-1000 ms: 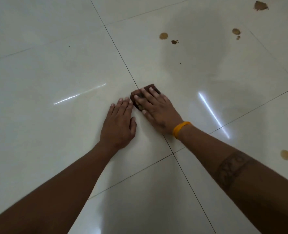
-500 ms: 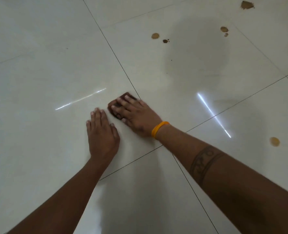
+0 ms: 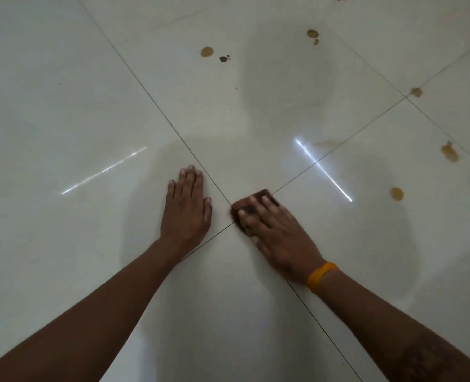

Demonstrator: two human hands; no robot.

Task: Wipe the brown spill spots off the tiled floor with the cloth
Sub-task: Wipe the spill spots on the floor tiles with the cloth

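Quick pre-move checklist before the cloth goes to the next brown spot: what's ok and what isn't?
1. Cloth under right hand, flat on tile: ok.
2. Left hand braced flat on floor, off the cloth: ok.
3. Nearest spot to the right, path bare: ok.
4. Spots cleared: not ok; several remain, such as and.
5. Cloth clean enough: cannot tell.

Both my forearms are bare, without sleeves. My right wrist carries an orange band (image 3: 321,276); a dark tattoo (image 3: 421,357) marks my right forearm.
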